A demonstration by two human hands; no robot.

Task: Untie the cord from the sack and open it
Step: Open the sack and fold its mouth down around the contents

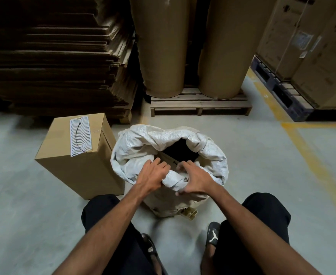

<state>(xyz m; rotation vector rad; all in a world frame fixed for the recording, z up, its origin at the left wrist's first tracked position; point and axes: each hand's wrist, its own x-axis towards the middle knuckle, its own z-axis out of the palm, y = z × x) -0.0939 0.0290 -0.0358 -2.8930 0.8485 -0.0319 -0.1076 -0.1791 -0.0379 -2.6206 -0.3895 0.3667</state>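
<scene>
Inside open sack [169, 141], perhaps cardboard.

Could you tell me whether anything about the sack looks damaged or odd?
Yes: near the bottom of the sack, on the side nearest the person, a tan cardboard corner pokes out, which suggests a tear there. The mouth is already open, with both hands on its rolled rim.

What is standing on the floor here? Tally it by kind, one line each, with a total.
White woven sack: 1
Loose cardboard box beside the sack: 1
Tall brown paper rolls: 2
Pallets, one wooden, one dark blue: 2
Stack of flat cardboard sheets: 1
Total: 7
</scene>
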